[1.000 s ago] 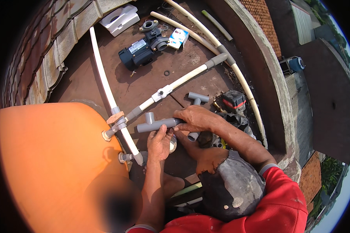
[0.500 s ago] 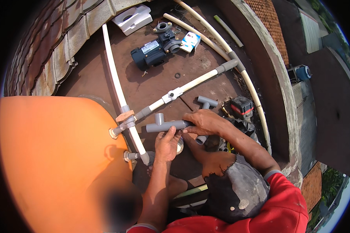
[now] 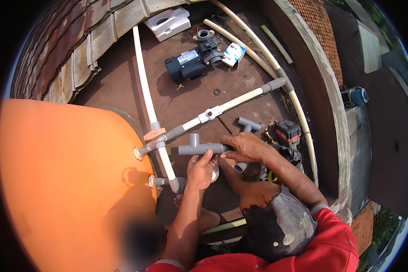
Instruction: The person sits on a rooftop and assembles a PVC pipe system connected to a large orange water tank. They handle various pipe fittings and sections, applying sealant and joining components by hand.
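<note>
A grey plastic pipe tee [image 3: 201,149] lies crosswise between my hands, its short branch pointing away from me. My left hand [image 3: 199,171] grips it from below, thumb along the near side. The fingers of my right hand [image 3: 245,147] close round its right end, where a dark patch shows that I cannot make out. Below my left palm, a round pale-rimmed object [image 3: 215,174] is partly hidden. Another grey tee [image 3: 249,124] lies beyond my right hand, and an open grey pipe end [image 3: 241,167] shows under my right wrist.
A large orange tank [image 3: 72,154] stands at left, joined to white pipes [image 3: 146,81] and a valve [image 3: 210,113]. Farther off lie a dark pump [image 3: 186,63], a small box [image 3: 234,54] and white foam packing [image 3: 167,23]. A black-and-red battery pack [image 3: 288,132] sits at right, before a low wall [image 3: 319,68].
The whole view has shifted slightly, so most things appear farther right. Both hands keep hold of the tee in nearly the same pose.
</note>
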Tool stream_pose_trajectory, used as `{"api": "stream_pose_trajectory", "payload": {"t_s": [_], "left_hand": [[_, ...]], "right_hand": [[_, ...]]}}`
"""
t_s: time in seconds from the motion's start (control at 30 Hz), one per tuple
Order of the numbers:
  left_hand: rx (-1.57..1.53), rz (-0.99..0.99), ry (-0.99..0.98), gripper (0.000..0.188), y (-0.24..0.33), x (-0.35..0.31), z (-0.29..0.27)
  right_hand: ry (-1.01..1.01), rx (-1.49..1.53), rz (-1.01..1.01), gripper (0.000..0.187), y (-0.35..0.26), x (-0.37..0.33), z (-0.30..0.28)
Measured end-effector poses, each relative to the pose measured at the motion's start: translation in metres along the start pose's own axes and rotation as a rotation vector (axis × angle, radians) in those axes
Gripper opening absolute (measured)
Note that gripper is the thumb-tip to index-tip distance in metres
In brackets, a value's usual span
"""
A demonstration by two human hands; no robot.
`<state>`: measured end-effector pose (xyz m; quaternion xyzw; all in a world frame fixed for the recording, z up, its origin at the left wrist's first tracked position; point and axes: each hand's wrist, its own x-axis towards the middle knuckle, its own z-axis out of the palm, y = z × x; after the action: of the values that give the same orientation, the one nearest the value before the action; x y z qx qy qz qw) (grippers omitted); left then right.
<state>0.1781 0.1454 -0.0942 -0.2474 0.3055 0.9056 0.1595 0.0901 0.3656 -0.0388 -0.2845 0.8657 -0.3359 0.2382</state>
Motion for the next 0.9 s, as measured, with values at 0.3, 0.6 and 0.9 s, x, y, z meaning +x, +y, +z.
{"api": "stream_pose_trajectory", "payload": {"t_s": [0.3, 0.6, 0.9], "left_hand": [[0.000, -0.007, 0.012, 0.023, 0.003, 0.000, 0.001], [-0.016, -0.004, 0.014, 0.024, 0.002, -0.001, 0.002], [0.040, -0.016, -0.004, 0.019, 0.003, -0.003, 0.002]], "right_hand": [[-0.034, -0.004, 0.020, 0.044, -0.007, 0.001, -0.004], [-0.091, -0.027, 0.072, 0.042, -0.012, 0.002, -0.009], [-0.078, -0.033, 0.062, 0.044, -0.009, 0.001, -0.007]]}}
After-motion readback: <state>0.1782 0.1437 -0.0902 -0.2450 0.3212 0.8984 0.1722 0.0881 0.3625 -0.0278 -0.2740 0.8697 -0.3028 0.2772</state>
